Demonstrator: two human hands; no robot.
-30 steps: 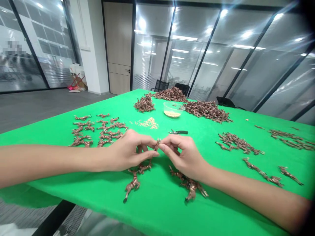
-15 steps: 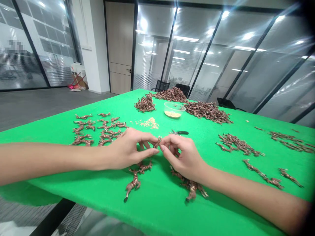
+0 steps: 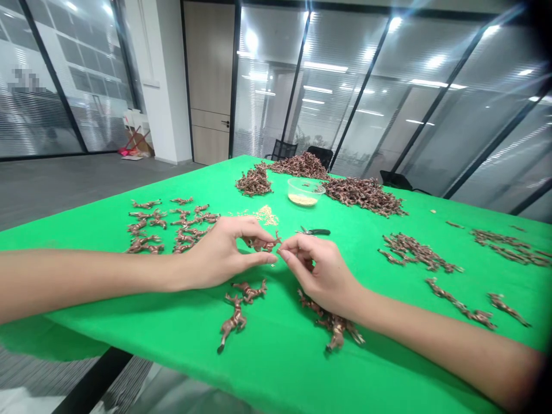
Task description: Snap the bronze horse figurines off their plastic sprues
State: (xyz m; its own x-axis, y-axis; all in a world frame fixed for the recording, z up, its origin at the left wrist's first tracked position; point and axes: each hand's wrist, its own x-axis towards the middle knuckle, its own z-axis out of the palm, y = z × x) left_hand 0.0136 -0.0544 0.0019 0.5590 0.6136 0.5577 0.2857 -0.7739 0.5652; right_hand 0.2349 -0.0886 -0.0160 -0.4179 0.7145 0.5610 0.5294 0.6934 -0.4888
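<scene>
"One small, glossy brown, four-legged animal figurine [image 3: 264, 244] is up off the green cloth-covered surface [image 3: 276, 356], at the near middle. What has just changed?"

"It lies more sideways than half a second ago, and the left hand [image 3: 224, 250] now has its thumb farther from the forefinger."

"Does anything grasp it?"

"The left hand does, under its fingers. The right hand [image 3: 323, 273] is pinched beside the figurine's right end; I cannot tell whether anything sits between those fingertips."

"Meaning what?"

"I judge that the piece is being turned in the fingers, and its handling is unfinished, since it is not laid down."

"Now count the others."

"Two loose brown figurines [image 3: 233, 322] lie nearest the left hand, both now in full view. What look like three stray brown figurines [image 3: 506, 309] lie near right. Three big brown heaps [image 3: 364, 195] are far off; among them stands one clear round plastic bowl [image 3: 317, 188] of pale grains [image 3: 302, 200]. One scatter of pale yellow grains [image 3: 267, 214] is to its left, one pair of black-handled pliers [image 3: 318, 232] nearer."

"And the smaller groups?"

"Two sets on the left [image 3: 146, 216], one partly behind the left hand; two clusters on the right [image 3: 420, 252]; one small pile [image 3: 338, 333] partly hidden by the right hand. All overlap too much to count singly."
</scene>
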